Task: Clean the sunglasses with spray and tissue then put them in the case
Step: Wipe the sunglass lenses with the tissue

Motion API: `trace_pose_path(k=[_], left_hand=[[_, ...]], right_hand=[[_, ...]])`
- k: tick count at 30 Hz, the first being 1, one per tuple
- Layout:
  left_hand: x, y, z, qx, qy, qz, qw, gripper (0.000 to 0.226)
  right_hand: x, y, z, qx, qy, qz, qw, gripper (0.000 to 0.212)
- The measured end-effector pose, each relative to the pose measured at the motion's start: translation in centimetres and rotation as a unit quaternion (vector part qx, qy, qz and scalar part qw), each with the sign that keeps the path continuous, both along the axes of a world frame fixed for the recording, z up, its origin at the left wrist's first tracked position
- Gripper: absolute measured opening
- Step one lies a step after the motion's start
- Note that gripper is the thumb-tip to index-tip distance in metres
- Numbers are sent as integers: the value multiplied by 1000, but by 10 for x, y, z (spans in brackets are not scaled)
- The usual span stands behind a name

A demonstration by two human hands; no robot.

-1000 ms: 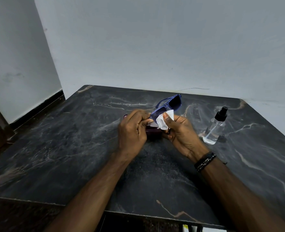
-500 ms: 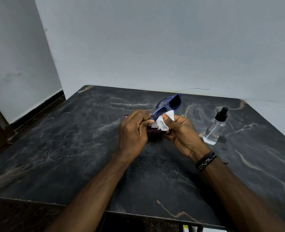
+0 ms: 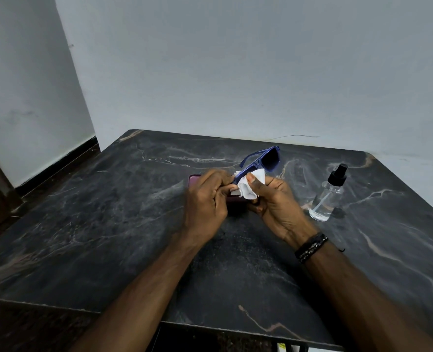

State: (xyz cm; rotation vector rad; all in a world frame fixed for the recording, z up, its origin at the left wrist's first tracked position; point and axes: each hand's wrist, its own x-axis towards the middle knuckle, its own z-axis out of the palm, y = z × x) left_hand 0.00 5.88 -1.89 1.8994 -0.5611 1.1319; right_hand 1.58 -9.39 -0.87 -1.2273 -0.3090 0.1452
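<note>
Blue-framed sunglasses [image 3: 266,158] with dark lenses are held above the dark marble table [image 3: 108,224]. My left hand [image 3: 206,199] pinches the near end of the frame. My right hand [image 3: 276,201] presses a white tissue [image 3: 249,185] against the near lens with the thumb on top. A purple case [image 3: 194,179] lies on the table under my hands, mostly hidden by them. The clear spray bottle [image 3: 328,196] with a black nozzle stands upright to the right of my right hand.
The table meets a pale wall at its far edge. To the left the floor drops away beside a dark skirting. A black beaded bracelet [image 3: 310,246] circles my right wrist.
The tissue and my right thumb have shifted slightly along the near lens. The sunglasses stay tilted in the same place.
</note>
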Motion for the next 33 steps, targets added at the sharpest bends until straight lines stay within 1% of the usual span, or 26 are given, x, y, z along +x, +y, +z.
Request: trace_pose_path(k=[3,6,10,15,17,20,24,27,30,33], left_hand=[[1,1,-1,-4,-7,8,1000,18],[2,2,-3,2,-12,17,1000,18],[0,-1,-5,34,-5,-2,999,18],[2,-3,-6,23,-1,-16,1000,9],[1,-3,-5,16,-2,-10,1000,9],[-1,-3,-5,-9,-7,2,1000,10],[-1,-1,-6,-26,-11,3,1000,4],[-1,-1,-6,-13,-7,4,1000,10],[2,-1,-11,17,6,1,1000,9],[7,1,-16,12,39,-33,999,14]], right_hand=[[-2,2,-1,15,3,0,1000,19],[-2,1,-2,13,1,5,1000,19],[-4,2,-2,4,11,-6,1000,31],[-1,3,-1,9,9,-35,999,39],[0,1,1,10,10,-36,999,35],[-1,0,3,19,13,-25,999,22],[-3,0,4,21,19,-9,1000,21],[-3,-1,1,4,16,7,1000,23],[-1,-2,-2,-11,9,6,1000,27],[-1,0,-2,-12,5,-3,1000,24]])
